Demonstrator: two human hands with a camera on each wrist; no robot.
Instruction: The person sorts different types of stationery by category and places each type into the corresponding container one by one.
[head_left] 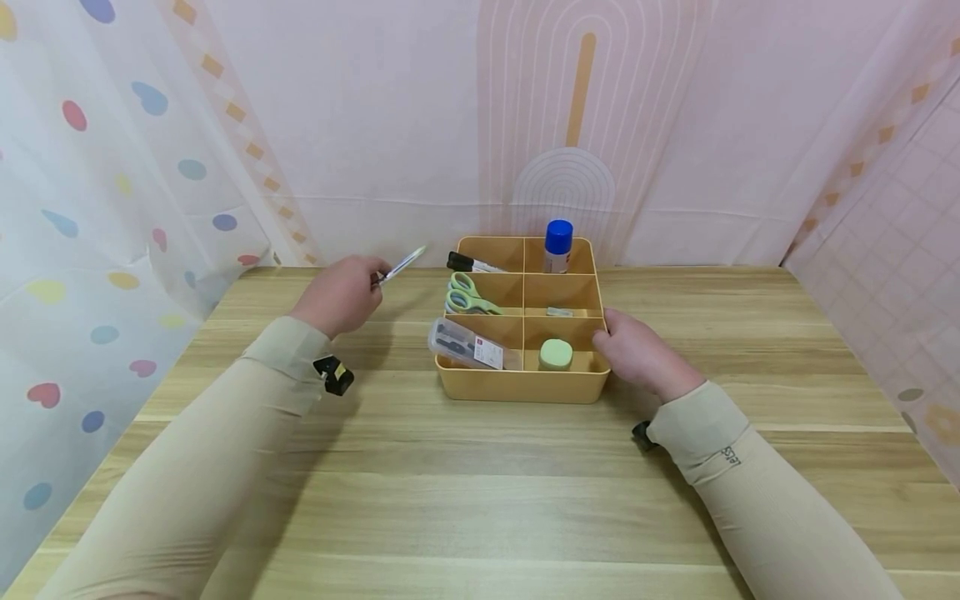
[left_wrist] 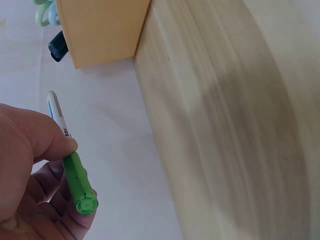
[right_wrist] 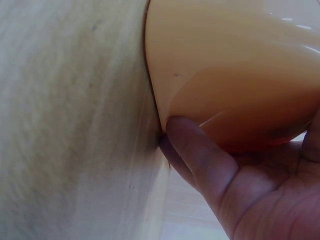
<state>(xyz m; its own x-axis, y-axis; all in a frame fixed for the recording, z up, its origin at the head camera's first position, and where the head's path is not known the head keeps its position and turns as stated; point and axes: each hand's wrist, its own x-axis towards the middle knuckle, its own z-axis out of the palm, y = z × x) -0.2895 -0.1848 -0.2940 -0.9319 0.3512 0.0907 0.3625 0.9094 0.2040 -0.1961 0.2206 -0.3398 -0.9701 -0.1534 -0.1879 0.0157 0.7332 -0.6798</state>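
My left hand (head_left: 341, 293) pinches a marker (head_left: 403, 263) between thumb and fingers, left of a tan storage box and above the table. The marker's green cap (left_wrist: 79, 182) is near the palm side, and its white end points toward the box in the left wrist view. My right hand (head_left: 641, 354) grips the right wall of the storage box (head_left: 523, 387), thumb at the rim and fingers against the outside (right_wrist: 200, 155) near its base. A black-capped marker (head_left: 474, 263), green-handled scissors (head_left: 468, 298) and a clear plastic case (head_left: 467, 343) lie in the left compartments.
The box's right compartments hold a blue-capped glue stick (head_left: 558, 246), a small clear item (head_left: 558, 312) and a pale green round-cornered block (head_left: 556, 354). The box stands on a wooden table (head_left: 480, 500), near the patterned curtain (head_left: 375, 125) behind.
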